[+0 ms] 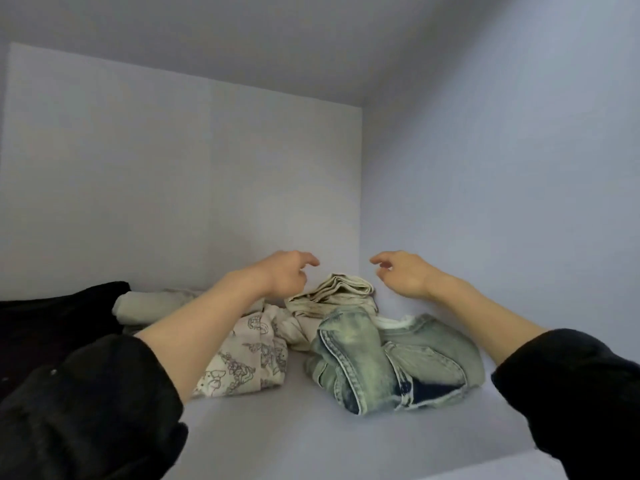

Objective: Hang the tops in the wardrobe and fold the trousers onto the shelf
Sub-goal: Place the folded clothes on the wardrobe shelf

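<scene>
Both hands, left (285, 271) and right (403, 273), hover with fingers loosely spread, no grip on anything, above the beige trousers (337, 292) at the shelf's (277, 427) back corner. Folded jeans (391, 362) lie in front, long axis running front to back; printed trousers (242, 358) sit beside them, and a black garment (52, 317) lies farther left.

Bare shelf (311, 441) front free, folded jeans (391, 365) and printed trousers (242, 362) crowding the rear, open air above
</scene>
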`<state>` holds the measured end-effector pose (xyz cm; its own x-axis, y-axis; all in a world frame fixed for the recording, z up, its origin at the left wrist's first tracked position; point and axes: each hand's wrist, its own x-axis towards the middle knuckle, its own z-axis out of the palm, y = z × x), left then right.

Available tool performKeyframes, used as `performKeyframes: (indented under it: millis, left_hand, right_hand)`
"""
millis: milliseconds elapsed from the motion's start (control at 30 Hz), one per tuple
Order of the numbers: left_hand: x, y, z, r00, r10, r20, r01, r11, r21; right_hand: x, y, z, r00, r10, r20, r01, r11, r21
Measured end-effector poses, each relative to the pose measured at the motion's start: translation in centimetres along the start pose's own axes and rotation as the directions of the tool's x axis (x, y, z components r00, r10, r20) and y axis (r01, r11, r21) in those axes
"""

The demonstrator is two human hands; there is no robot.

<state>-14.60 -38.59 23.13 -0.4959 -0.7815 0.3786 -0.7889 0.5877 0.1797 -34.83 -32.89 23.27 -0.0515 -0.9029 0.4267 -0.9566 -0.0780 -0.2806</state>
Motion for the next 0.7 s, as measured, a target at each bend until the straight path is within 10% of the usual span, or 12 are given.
performKeyframes:
  millis: [333,500,700]
  left_hand:
    - [-20.0,10.8,4.8,0.897,0.271,-0.349,-0.423,0.753,-0.504]
    - [-30.8,14.7,10.9,0.927,0.370,-0.070,-0.306,0.631,-0.713]
    - [-40.3,22.7,15.6,0.724,0.624,0.293,-0.196,0.594,-0.780]
  right_hand:
    - [-26.1,-3.2,1.3,0.938,0.223,-0.267,-0.141,0.945,0.295]
    - [-41.8,-2.8,3.9,0.913,0.406,-0.041,-0.352,0.835,0.423]
    - [-59.3,1.0,1.5,0.791,0.551,0.264,-0.609,0.671,0.423]
